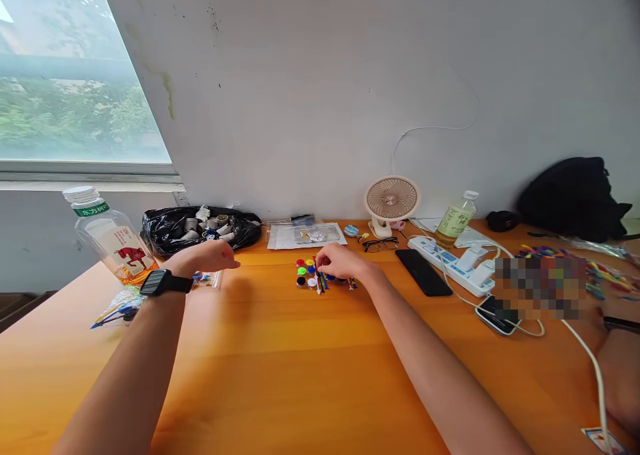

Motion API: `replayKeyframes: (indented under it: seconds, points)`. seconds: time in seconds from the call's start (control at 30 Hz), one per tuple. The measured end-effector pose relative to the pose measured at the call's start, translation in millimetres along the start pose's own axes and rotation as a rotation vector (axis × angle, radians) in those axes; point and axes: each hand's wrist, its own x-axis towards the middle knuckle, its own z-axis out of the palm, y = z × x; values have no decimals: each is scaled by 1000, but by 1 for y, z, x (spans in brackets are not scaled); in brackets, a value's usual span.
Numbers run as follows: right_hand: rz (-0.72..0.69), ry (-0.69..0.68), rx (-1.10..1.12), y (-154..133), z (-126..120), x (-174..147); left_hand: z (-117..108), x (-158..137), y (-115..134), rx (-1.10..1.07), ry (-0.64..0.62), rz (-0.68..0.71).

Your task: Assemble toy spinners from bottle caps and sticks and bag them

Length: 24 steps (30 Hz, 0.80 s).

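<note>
My left hand [209,256], with a black smartwatch [154,283] on its wrist, is over the left part of the table. Its fingers curl downward, and whatever they may hold is hidden. Under it lies a small clear bag [206,279] of colourful bits. My right hand [343,260] reaches to a group of small round coloured pieces [303,271] in red, yellow, green, blue, black and white. Its thumb and fingers are pinched together above thin, colourful stick-like pieces [323,281]. What the fingertips grip is too small to make out.
Left are a large drink bottle [123,248] and a black plastic bag [165,231]. Behind stand papers [280,237] and a fan [393,201]. To the right are glasses [381,244], a phone [423,273], a power strip [450,265] with cables, and another person's arm [620,368].
</note>
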Motion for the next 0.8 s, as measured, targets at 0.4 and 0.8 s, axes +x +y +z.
replayKeyframes:
  seconds: [0.4, 0.8]
  points:
    - [104, -61, -112, -24, 2, -9, 28, 3, 125, -174, 189, 588]
    - [181, -42, -244, -34, 11, -7, 72, 22, 140, -248, 237, 636]
